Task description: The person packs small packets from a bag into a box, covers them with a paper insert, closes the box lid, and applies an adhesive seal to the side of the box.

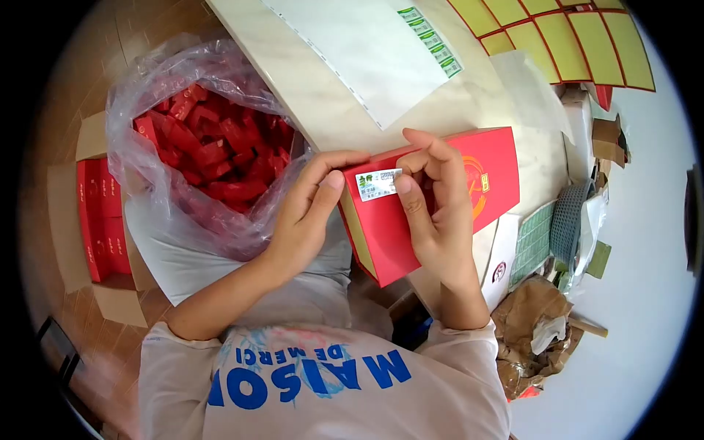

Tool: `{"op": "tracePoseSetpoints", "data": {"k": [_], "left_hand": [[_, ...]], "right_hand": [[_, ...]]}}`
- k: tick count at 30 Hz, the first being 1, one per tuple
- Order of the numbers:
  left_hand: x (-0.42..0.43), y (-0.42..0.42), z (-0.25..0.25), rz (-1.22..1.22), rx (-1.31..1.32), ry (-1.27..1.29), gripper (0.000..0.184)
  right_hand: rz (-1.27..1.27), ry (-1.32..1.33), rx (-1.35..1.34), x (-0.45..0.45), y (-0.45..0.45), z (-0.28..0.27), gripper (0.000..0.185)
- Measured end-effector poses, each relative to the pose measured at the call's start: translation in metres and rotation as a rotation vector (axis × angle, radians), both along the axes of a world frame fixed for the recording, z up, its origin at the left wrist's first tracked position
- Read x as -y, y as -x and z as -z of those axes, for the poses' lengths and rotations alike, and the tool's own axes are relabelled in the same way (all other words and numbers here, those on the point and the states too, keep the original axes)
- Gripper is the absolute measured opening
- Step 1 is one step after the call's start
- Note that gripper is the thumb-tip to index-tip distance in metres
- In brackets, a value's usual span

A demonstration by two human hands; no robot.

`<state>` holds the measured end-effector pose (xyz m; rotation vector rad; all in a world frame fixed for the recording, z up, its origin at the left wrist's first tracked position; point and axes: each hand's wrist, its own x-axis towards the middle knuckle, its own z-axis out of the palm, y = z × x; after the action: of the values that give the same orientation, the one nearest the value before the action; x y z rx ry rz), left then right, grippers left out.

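A red box (389, 238) with a gold side and a gold round emblem rests at the table's edge. My left hand (308, 202) grips its left end, thumb on the upper face and fingers over the far edge. On that face, near the left end, lies a silver and green sticker (378, 184). My right hand (440, 198) is over the box, its thumb and a bent finger together at the sticker's right edge. The other fingers of this hand are curled or raised.
A sheet with green labels (367, 51) lies on the table (308, 110). Left of it, a plastic bag (139, 183) holds several red pieces. A cardboard box (70, 213) with red boxes stands on the floor. Yellow-and-red trays (565, 44), a basket (570, 213) and brown paper (524, 315) are at right.
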<state>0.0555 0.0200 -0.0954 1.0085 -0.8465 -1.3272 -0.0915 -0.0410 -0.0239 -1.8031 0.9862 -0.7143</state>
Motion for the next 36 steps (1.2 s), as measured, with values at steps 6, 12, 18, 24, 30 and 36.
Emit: {"op": "tracePoseSetpoints", "data": {"k": [6, 12, 18, 24, 30, 36], "left_hand": [[0.0007, 0.0017, 0.0016, 0.001, -0.04, 0.016, 0.035], [0.0009, 0.0008, 0.0017, 0.01, -0.022, 0.032, 0.035], [0.0004, -0.0007, 0.0038, 0.016, -0.015, 0.044, 0.035], [0.0006, 0.0023, -0.0011, 0.004, 0.007, 0.04, 0.034], [0.0013, 0.0027, -0.0009, 0.004, 0.051, 0.055, 0.037], [0.004, 0.0024, -0.0018, 0.004, 0.139, 0.088, 0.037]], "right_hand": [[-0.008, 0.041, -0.072, 0.001, -0.0006, 0.0041, 0.046], [0.0, 0.047, -0.136, 0.0012, -0.0004, 0.0018, 0.05], [0.003, 0.027, -0.149, 0.002, -0.0016, 0.0011, 0.05], [0.0, 0.062, -0.169, 0.0025, -0.0021, 0.0011, 0.051], [0.007, 0.091, -0.181, 0.0015, -0.0025, 0.0035, 0.052], [0.025, 0.129, -0.211, -0.001, -0.0057, 0.0047, 0.054]]}}
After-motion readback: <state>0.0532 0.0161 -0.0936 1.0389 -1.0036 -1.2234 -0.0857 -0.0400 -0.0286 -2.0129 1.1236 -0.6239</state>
